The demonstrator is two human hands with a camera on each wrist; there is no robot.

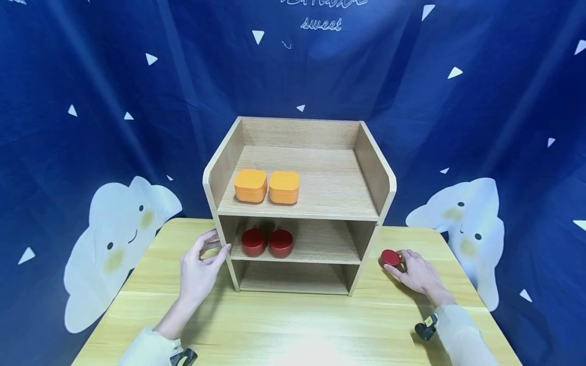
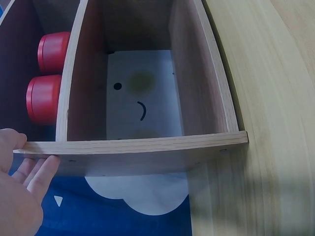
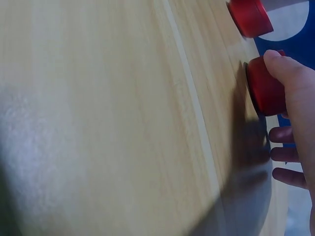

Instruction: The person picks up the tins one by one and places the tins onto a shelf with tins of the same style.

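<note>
A wooden shelf unit (image 1: 293,216) stands on the table. My left hand (image 1: 200,267) holds its left side board, thumb at the front edge and fingers along the outer face; the left wrist view also shows this hand (image 2: 22,182). At the right, my right hand (image 1: 416,272) is around a small round red tin (image 3: 269,88), its thumb on the tin close over the table. A second red tin (image 3: 250,18) is just beyond it in the right wrist view. Two more red tins (image 1: 281,243) sit side by side on the middle shelf, towards the left.
Two orange square lidded boxes (image 1: 284,187) stand at the left of the top shelf, between raised side walls. Behind the light wood table (image 1: 274,325) hangs a dark blue curtain (image 1: 320,76) with white triangles and smiling clouds.
</note>
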